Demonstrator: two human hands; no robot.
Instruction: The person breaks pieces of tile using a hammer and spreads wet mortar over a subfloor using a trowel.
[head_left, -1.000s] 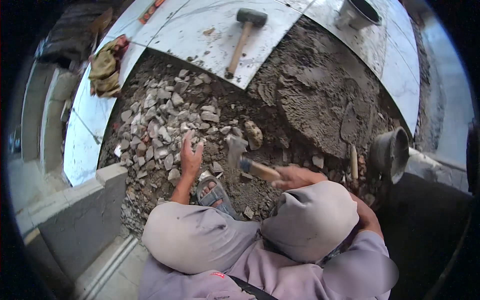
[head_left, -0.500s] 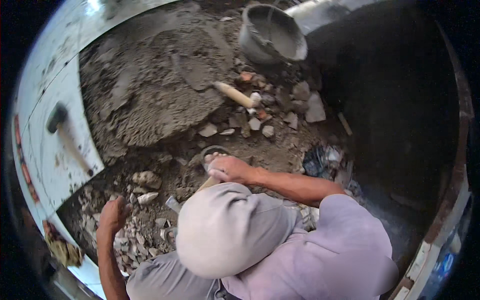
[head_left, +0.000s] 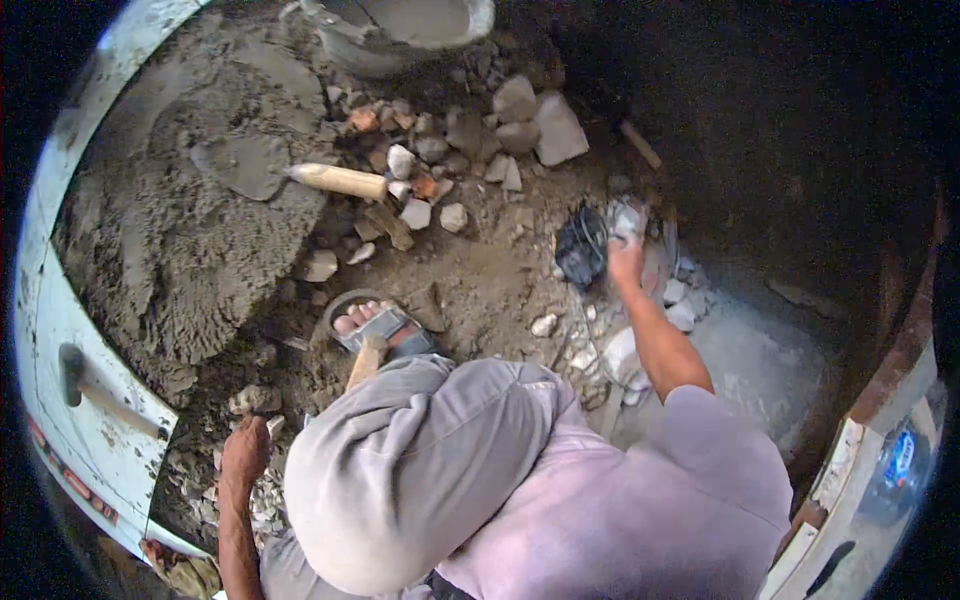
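At the lower left my left hand (head_left: 245, 455) is closed, low over the rubble beside a rounded stone (head_left: 255, 400). A pale chip shows by its fingers, but what they hold, if anything, is hidden. My right hand (head_left: 626, 265) is stretched out to the right, at a crumpled clear plastic bundle (head_left: 627, 215) next to a black plastic bag (head_left: 581, 248). Its fingers are blurred, so their grip does not show. A trowel with a wooden handle (head_left: 340, 181) lies with its blade (head_left: 240, 167) on the wet mortar (head_left: 180, 240).
A bucket of grey mix (head_left: 375, 50) stands at the top. Broken stones (head_left: 515, 125) lie below it. A hammer (head_left: 105, 400) rests on white tiles (head_left: 60, 350) at left. My sandalled foot (head_left: 375, 325) is in the middle; a plastic bottle (head_left: 900, 470) is far right.
My right hand has moved from beside my foot and the wooden piece by my knee to the plastic bundle at right. The view has shifted right; my left hand stays by the rubble.
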